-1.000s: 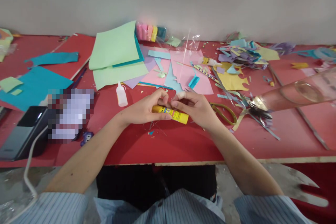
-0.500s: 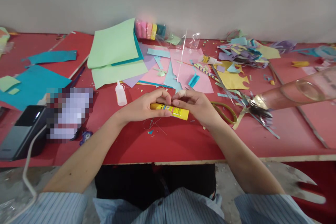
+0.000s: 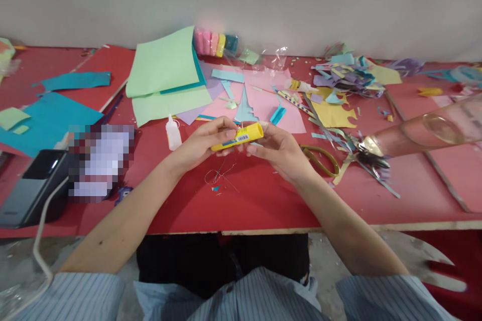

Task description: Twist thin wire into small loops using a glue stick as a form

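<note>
A yellow glue stick (image 3: 238,136) is held just above the red table (image 3: 263,200), tilted with its far end raised to the right. My left hand (image 3: 199,143) grips its lower left part between thumb and fingers. My right hand (image 3: 277,149) touches its right end with the fingertips; one fingertip has a pale wrap on it. A thin thread or wire (image 3: 220,174) lies curled on the table below the hands.
A small white glue bottle (image 3: 173,133) stands left of the hands. Green sheets (image 3: 165,77), pink paper (image 3: 263,100) and several scraps lie behind. Scissors (image 3: 322,160) rest to the right, near a clear bottle (image 3: 433,133). A dark device (image 3: 30,185) sits at the left.
The glue stick has been lifted off the table and turned, its right end now raised. The clear plastic strip that stood behind the hands is gone from view.
</note>
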`<state>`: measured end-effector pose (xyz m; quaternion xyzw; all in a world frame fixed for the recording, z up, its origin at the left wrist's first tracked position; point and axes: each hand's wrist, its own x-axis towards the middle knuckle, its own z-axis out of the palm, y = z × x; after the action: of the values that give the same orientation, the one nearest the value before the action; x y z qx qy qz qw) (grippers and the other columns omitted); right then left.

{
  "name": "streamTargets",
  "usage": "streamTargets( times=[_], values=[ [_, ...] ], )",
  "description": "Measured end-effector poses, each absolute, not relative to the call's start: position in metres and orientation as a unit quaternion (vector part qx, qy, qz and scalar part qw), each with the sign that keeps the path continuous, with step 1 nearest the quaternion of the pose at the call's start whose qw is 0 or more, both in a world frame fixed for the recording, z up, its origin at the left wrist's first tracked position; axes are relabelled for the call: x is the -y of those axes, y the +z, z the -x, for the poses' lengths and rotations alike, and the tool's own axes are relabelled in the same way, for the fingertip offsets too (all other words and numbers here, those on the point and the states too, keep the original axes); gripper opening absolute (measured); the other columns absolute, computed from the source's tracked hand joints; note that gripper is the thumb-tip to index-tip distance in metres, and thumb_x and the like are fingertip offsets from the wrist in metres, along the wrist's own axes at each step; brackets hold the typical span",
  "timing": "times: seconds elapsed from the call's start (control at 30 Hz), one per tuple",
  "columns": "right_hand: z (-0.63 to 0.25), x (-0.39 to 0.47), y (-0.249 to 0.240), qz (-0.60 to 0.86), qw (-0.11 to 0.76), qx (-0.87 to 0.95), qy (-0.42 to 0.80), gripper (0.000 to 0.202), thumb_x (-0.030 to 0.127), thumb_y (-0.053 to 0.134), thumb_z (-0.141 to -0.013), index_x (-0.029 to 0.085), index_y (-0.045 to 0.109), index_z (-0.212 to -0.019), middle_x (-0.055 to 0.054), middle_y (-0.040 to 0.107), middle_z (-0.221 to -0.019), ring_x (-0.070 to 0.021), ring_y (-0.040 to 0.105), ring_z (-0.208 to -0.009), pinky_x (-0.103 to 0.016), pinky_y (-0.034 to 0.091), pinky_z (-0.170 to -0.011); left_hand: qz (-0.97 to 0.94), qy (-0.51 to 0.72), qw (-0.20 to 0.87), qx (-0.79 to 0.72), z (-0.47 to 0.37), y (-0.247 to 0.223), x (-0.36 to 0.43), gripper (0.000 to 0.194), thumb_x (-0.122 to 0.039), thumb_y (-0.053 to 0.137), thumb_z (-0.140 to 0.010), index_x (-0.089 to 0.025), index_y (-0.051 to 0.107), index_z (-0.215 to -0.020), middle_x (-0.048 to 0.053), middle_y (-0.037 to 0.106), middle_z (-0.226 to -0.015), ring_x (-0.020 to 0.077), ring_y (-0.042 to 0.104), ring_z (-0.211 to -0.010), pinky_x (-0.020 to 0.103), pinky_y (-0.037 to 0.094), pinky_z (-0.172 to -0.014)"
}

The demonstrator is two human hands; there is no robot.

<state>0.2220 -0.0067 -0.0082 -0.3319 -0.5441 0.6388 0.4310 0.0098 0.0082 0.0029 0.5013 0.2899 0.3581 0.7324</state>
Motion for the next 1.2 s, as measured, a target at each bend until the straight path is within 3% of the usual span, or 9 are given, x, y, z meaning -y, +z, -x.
streamTargets(
  times=[0.1,0.2,0.33,0.5,0.67,0.87,1.2],
  values=[
    [-0.218,0.008,-0.012,0.349,0.448,0.538,0.623,0.032,0.032,0.085,-0.078,0.021,0.072,-0.105,-0.003,0.074,-0.099,-0.0158,0.070,-0.090,-0.029,0.058,-0.079,-0.464,0.360,0.761,-0.275,-0.013,-0.001,-0.008,0.034,-0.045,0.074,-0.086,-0.018,0.053,-0.089,0.004,0.069,-0.079,0.0071,0.050,-0.055,0.022,0.028,-0.050],
    [-0.214,0.009,-0.012,0.362,0.475,0.509,0.619,0.044,0.035,0.087,-0.076,0.022,0.070,-0.115,-0.003,0.073,-0.103,-0.0150,0.068,-0.088,-0.027,0.058,-0.072,-0.425,0.361,0.789,-0.256,-0.017,-0.002,-0.006,0.037,-0.046,0.074,-0.085,-0.017,0.053,-0.090,0.003,0.068,-0.075,0.0057,0.047,-0.049,0.021,0.023,-0.047],
    [-0.211,0.011,-0.009,0.365,0.501,0.501,0.604,0.057,0.036,0.086,-0.077,0.027,0.065,-0.130,-0.003,0.072,-0.108,-0.0165,0.070,-0.092,-0.029,0.061,-0.078,-0.409,0.366,0.807,-0.218,-0.022,-0.003,-0.002,0.034,-0.046,0.070,-0.088,-0.017,0.051,-0.087,0.002,0.066,-0.074,0.0045,0.045,-0.046,0.021,0.023,-0.045],
    [-0.213,0.012,-0.007,0.354,0.489,0.544,0.583,0.034,0.041,0.084,-0.080,0.025,0.074,-0.108,-0.003,0.075,-0.105,-0.0180,0.071,-0.093,-0.032,0.062,-0.081,-0.415,0.356,0.817,-0.183,-0.023,-0.003,-0.001,0.030,-0.042,0.066,-0.091,-0.017,0.051,-0.090,0.002,0.064,-0.076,0.0044,0.047,-0.049,0.020,0.028,-0.046],
    [-0.214,0.012,-0.006,0.313,0.497,0.541,0.603,0.036,0.038,0.083,-0.082,0.026,0.073,-0.114,-0.003,0.075,-0.107,-0.0161,0.071,-0.093,-0.030,0.063,-0.080,-0.427,0.380,0.801,-0.176,-0.020,-0.002,-0.002,0.032,-0.045,0.067,-0.090,-0.017,0.051,-0.087,0.001,0.061,-0.072,0.0042,0.044,-0.047,0.020,0.027,-0.045],
    [-0.212,0.009,-0.005,0.334,0.524,0.540,0.567,0.028,0.039,0.090,-0.071,0.024,0.075,-0.089,0.001,0.073,-0.087,-0.0135,0.069,-0.084,-0.026,0.061,-0.078,-0.432,0.355,0.816,-0.146,-0.019,0.001,0.003,0.033,-0.045,0.067,-0.091,-0.017,0.049,-0.090,0.002,0.064,-0.072,0.0045,0.041,-0.045,0.021,0.030,-0.047],
    [-0.217,0.006,-0.003,0.362,0.511,0.450,0.637,0.027,0.043,0.088,-0.072,0.025,0.077,-0.089,0.003,0.073,-0.075,-0.0109,0.067,-0.069,-0.024,0.058,-0.068,-0.450,0.315,0.827,-0.116,-0.021,0.000,0.008,0.030,-0.044,0.066,-0.091,-0.019,0.049,-0.089,0.001,0.063,-0.066,0.0063,0.042,-0.045,0.021,0.027,-0.046]
  ],
)
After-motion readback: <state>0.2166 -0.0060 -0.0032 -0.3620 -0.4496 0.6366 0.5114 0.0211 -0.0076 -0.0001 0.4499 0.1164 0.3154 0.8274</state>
